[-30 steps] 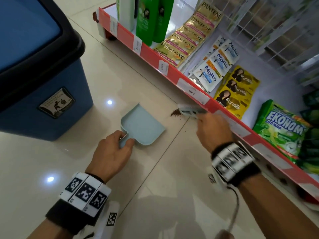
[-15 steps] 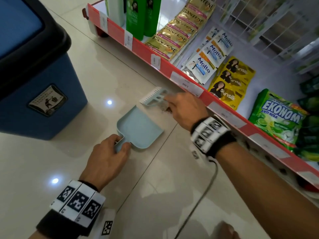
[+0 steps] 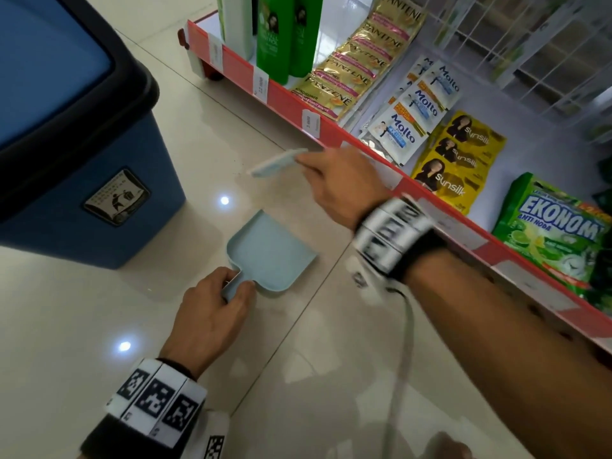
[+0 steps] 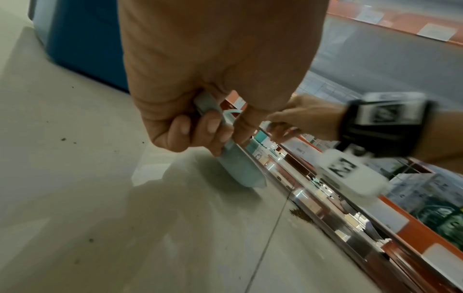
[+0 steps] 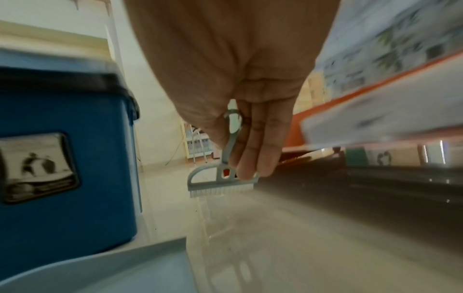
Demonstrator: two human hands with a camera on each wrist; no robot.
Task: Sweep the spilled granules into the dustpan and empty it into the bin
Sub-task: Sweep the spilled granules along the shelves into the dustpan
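Nearest the viewer, on pale floor tiles, 1 left hand (image 3: 212, 309) w/ fingers curled round the handle of 1 light-blue dustpan (image 3: 271, 256), lying flat on the floor. Just beyond, 1 right hand (image 3: 341, 187) clasps 1 small grey brush (image 3: 276, 162) by its handle, bristles held over the floor past the pan's mouth. Brown granules (image 4: 299, 215): 1 small pile by the shelf base (image 3: 331, 127), off to the pan's side, plus stray specks. Far left, 1 blue bin (image 3: 82, 180) w/ black rim. On the shelf: 2 green bottles (image 3: 284, 34), approx. 3 sachet strips.
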